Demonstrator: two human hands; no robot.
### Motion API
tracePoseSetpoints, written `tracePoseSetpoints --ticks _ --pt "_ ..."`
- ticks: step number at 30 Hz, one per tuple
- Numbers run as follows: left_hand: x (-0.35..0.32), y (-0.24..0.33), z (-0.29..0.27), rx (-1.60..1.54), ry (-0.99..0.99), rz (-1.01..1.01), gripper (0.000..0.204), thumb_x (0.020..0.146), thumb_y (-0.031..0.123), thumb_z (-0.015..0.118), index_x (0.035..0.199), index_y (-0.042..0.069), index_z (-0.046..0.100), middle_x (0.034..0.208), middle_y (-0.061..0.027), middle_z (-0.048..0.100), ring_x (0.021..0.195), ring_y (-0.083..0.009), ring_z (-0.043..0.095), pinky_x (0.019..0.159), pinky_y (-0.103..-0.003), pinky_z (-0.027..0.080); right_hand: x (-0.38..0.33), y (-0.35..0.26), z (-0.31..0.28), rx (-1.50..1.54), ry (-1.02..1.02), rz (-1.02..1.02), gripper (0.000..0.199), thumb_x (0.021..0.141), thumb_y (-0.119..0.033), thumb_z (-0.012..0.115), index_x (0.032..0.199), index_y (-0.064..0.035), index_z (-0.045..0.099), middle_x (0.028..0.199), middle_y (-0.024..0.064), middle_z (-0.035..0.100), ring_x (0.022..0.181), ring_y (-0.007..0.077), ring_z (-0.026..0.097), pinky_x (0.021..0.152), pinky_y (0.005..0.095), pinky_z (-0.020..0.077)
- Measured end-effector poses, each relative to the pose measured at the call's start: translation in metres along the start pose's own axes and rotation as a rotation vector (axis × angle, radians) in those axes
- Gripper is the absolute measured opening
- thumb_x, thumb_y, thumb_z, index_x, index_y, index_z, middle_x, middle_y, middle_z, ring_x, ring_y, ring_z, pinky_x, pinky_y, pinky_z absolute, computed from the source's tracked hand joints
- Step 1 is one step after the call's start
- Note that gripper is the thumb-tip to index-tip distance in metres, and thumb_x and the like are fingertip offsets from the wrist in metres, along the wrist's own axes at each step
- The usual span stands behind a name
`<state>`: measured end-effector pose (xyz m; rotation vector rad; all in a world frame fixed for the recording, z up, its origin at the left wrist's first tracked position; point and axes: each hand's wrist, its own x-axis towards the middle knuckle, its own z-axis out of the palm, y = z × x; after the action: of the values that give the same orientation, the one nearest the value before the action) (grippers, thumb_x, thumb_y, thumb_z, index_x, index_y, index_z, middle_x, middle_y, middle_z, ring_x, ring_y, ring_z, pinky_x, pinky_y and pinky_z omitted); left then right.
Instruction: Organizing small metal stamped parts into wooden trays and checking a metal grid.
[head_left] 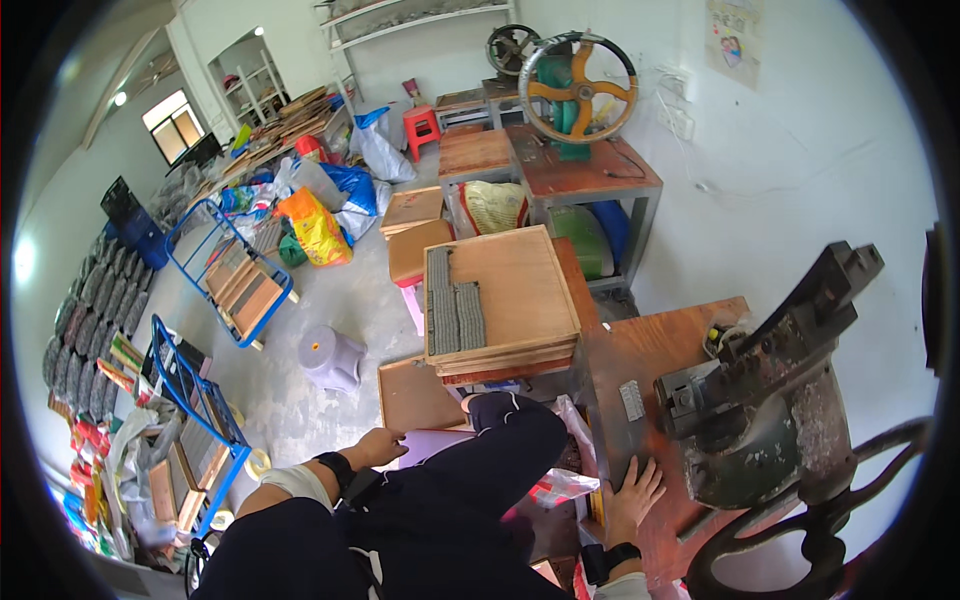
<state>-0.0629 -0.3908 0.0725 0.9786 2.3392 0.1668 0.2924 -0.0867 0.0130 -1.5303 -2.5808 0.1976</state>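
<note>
My right hand [634, 496] lies flat on the reddish-brown wooden workbench [640, 350], fingers spread, holding nothing. Just beyond it on the bench is a small grey ridged block [632, 400]. To its right stands a heavy dark metal hand press [750, 440] with a large curved handwheel [820, 545]. My left hand [378, 447] hangs beside my bent leg, near a lilac surface [430, 446]. Its fingers are loosely bent and slightly apart, with nothing visible in them. Ahead, a shallow wooden tray [525, 290] tops a stack and carries rows of small grey pieces [455, 310] along its left side.
A lilac-grey stool [331, 358] stands on the floor to the left, past a leaning wooden board [420, 395]. Blue-framed trolleys [240, 280] and stacked filled sacks [90, 330] line the left. Another press with an orange-spoked wheel [580, 90] stands on a far bench.
</note>
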Motion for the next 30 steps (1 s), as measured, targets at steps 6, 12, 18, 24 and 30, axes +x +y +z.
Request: tracePoseSetpoints --ticks 6,12,18,24,30 --pt "0.003 0.010 0.015 -0.048 -0.025 0.027 0.041 0.076 0.033 0.059 0.103 0.002 0.060 0.092 -0.0188 0.063 0.085 -0.0327 0.060 0.079 -0.036 0.047 -0.006 0.004 0.005 -0.015 0.067 -0.025 0.075 0.063 -0.041 0.070 0.126 -0.0134 0.040 0.133 0.0149 0.029 0.121 0.0380 0.028 0.099 0.0556 0.0204" --pt "-0.017 0.007 0.004 0.083 -0.129 -0.043 0.040 0.077 0.035 0.057 0.103 0.004 0.061 0.099 -0.0169 0.061 0.090 -0.0330 0.059 0.081 -0.037 0.046 -0.006 0.006 0.002 0.052 0.070 -0.001 0.075 0.059 -0.039 0.071 0.125 -0.0164 0.042 0.133 0.0120 0.032 0.122 0.0364 0.030 0.100 0.0542 0.0224" --pt "-0.042 -0.015 0.008 -0.086 -0.006 -0.090 0.037 0.077 0.032 0.055 0.104 0.008 0.060 0.089 -0.0178 0.063 0.085 -0.0336 0.060 0.077 -0.039 0.047 -0.002 0.004 0.002 0.012 0.001 0.039 0.077 0.059 -0.041 0.070 0.127 -0.0191 0.041 0.138 0.0072 0.029 0.125 0.0348 0.027 0.100 0.0535 0.0235" --pt "-0.105 -0.089 0.038 -0.188 0.201 -0.314 0.033 0.077 0.027 0.052 0.102 0.006 0.060 0.091 -0.0199 0.062 0.087 -0.0349 0.059 0.077 -0.042 0.046 -0.019 -0.008 -0.025 -0.165 0.250 -0.189 0.066 0.079 -0.059 0.045 0.128 -0.0143 0.041 0.127 0.0134 0.044 0.110 0.0346 0.045 0.089 0.0494 0.0345" --pt "-0.172 -0.160 0.081 -0.252 -0.005 -0.744 0.041 0.077 0.030 0.056 0.110 0.006 0.057 0.108 -0.0170 0.058 0.104 -0.0318 0.053 0.089 -0.039 0.042 -0.015 -0.017 -0.009 -0.286 0.282 -0.264 0.062 0.081 -0.062 0.039 0.121 -0.0154 0.049 0.125 0.0108 0.046 0.111 0.0328 0.046 0.087 0.0487 0.0372"
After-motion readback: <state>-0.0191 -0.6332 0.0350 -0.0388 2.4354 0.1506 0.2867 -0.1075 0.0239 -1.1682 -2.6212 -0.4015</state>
